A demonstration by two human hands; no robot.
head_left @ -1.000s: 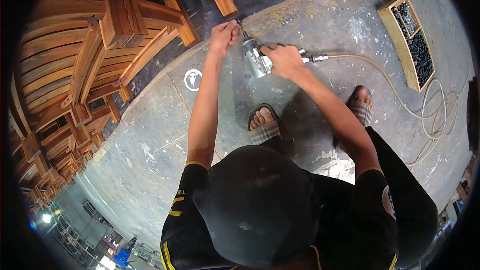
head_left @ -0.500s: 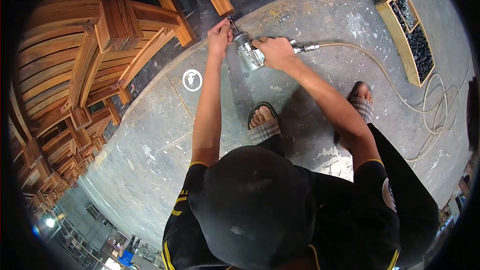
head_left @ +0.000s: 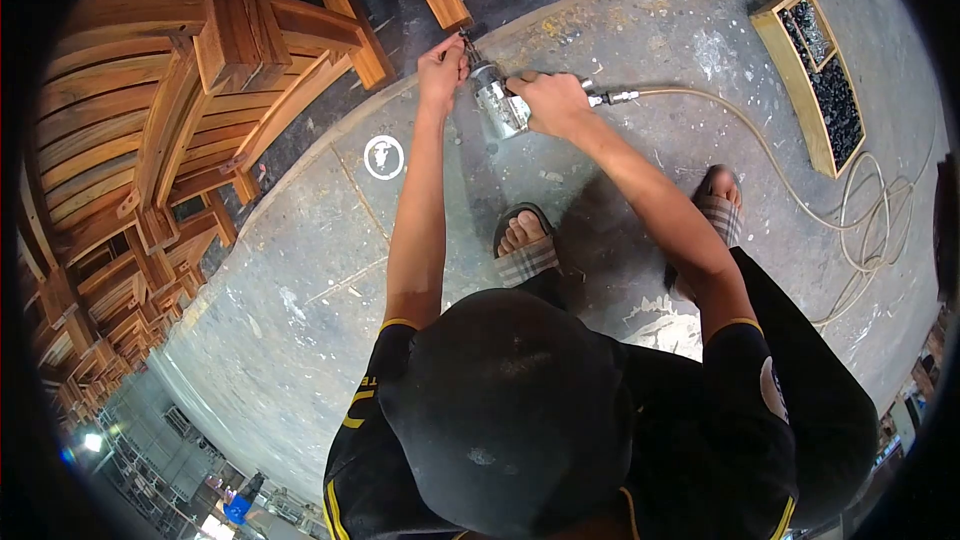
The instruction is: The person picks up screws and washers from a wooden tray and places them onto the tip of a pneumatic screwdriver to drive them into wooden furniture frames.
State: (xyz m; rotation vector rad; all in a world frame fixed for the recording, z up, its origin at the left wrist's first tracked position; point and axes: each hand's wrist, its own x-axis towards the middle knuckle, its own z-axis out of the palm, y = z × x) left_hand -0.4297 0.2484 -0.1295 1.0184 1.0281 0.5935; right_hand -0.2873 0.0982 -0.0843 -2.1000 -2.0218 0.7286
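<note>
My right hand (head_left: 552,102) is wrapped round the handle of a silver air tool (head_left: 497,100) with a hose running off to the right. The tool's narrow tip points up and left, close to the foot of a wooden chair leg (head_left: 440,2). Beside that tip my left hand (head_left: 441,70) is closed, its fingertips pinched at a small dark piece too small to make out.
Wooden chairs (head_left: 110,90) line the left and top. A wooden box (head_left: 800,85) of small black and silver pieces lies at the upper right, near the coiled hose (head_left: 868,230). My sandalled feet are on the grey floor. Far off at the bottom left is a person in blue (head_left: 238,508).
The view has shifted slightly. Both hands and the air tool keep nearly the same places by the chair leg.
</note>
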